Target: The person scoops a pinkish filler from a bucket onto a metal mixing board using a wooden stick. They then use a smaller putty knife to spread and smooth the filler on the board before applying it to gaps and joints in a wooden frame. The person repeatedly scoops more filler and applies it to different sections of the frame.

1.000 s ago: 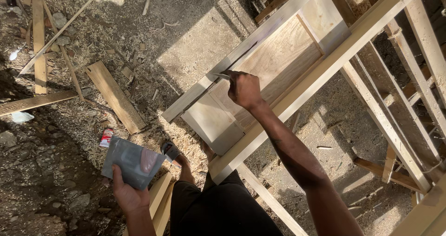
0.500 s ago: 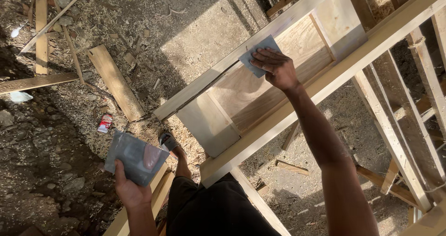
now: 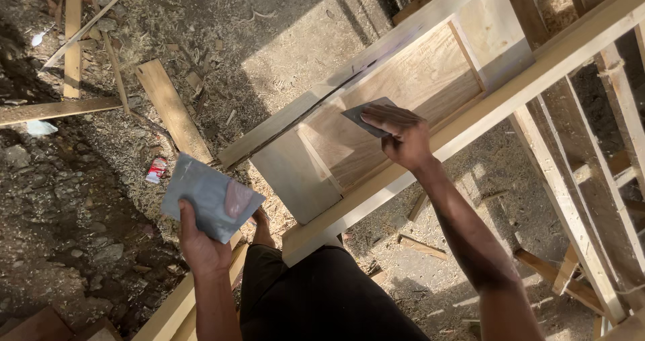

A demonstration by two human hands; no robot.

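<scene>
- Right hand (image 3: 403,136) presses a small grey scraper (image 3: 368,114) flat against the panel (image 3: 403,79) of the wooden frame (image 3: 430,139), fingers spread over the blade, likely to bear down evenly on the filler
- Left hand (image 3: 201,240) grips a larger grey board (image 3: 211,196) from below, thumb on its edge, held level and off to the side; a pinkish dab (image 3: 236,198) sits on top, so it looks to serve as a palette within easy reach
- Frame lies tilted across the person's lap, panel facing up toward the light
- Loose planks (image 3: 171,109) and a small red can (image 3: 156,169) lie on the sawdusty ground (image 3: 80,200)
</scene>
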